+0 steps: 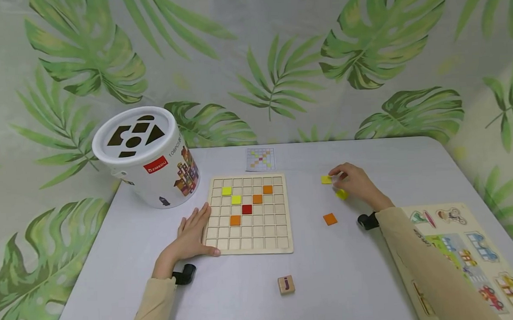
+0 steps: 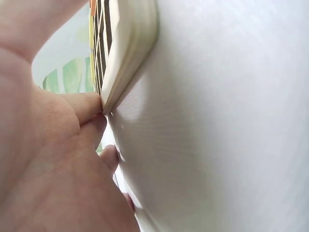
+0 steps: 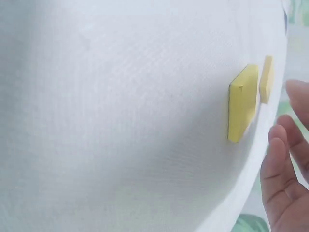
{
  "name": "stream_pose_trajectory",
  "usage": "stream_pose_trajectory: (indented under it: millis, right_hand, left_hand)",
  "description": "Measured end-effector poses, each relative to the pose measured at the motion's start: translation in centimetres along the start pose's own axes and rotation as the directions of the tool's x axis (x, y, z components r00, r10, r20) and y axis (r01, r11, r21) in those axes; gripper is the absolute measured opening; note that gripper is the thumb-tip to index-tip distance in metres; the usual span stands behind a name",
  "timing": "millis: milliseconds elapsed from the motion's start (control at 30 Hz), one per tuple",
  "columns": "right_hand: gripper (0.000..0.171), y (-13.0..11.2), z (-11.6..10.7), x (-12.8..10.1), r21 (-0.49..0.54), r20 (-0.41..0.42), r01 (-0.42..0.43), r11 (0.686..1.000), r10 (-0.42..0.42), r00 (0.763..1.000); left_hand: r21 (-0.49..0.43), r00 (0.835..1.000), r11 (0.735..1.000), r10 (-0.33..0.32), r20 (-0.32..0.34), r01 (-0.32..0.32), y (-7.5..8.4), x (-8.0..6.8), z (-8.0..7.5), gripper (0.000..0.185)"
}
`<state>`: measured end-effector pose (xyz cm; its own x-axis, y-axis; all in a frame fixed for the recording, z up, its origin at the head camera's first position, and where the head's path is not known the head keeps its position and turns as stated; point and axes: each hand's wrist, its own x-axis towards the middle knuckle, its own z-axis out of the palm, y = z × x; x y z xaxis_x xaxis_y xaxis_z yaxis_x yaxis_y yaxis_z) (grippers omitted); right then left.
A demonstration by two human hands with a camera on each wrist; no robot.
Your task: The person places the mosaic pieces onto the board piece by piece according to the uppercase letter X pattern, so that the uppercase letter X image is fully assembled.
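A pale wooden grid board (image 1: 264,236) lies on the table, with several orange tiles, two yellow tiles (image 1: 227,191) and a red tile (image 1: 247,209) in its squares. My left hand (image 1: 193,235) rests against its left edge, fingers extended and thumb at the near corner. In the left wrist view, fingertips touch the board's side (image 2: 130,53). Over on the right, my right hand (image 1: 355,182) hovers by two loose yellow tiles, one farther (image 1: 326,179) and one nearer (image 1: 341,194). The right wrist view has its loosely bent fingers (image 3: 273,169) beside the tiles (image 3: 241,106), holding nothing.
Behind the board lies a small pattern card (image 1: 260,159). A white bucket (image 1: 154,179) with a shape-cut lid stands back left. One orange tile (image 1: 330,219) lies right of the board, a letter block (image 1: 286,284) nearer me. My right forearm crosses a picture puzzle board (image 1: 469,212).
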<state>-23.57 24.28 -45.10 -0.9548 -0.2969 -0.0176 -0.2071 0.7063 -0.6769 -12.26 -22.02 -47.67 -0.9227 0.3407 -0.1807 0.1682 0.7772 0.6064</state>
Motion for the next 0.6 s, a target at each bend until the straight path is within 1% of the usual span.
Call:
stream_pose_trajectory:
  millis: [100,300,500,600]
  right_hand:
    - [0.028,0.3,0.1,0.3,-0.005,0.024,-0.011,1.000,0.011,1.000]
    - [0.022,0.5,0.9,1.3,-0.047,0.032,0.048,0.998,-0.046,0.998]
    - [0.016,0.3,1.5,2.0,-0.111,0.054,0.059,0.992,-0.054,0.997]
    - [0.015,-0.1,1.7,2.2,-0.119,0.055,0.066,0.991,-0.060,0.997]
  left_hand:
    - [0.004,1.000,1.000,0.000,0.000,0.000,-0.1,0.0,0.0,0.124]
    - [0.008,1.000,1.000,0.002,0.001,-0.002,-0.2,0.0,0.1,0.124]
    - [0.009,1.000,1.000,0.000,0.002,0.000,-0.1,0.0,0.1,0.124]
    - [0.005,1.000,1.000,-0.005,0.001,0.005,0.0,0.0,0.1,0.123]
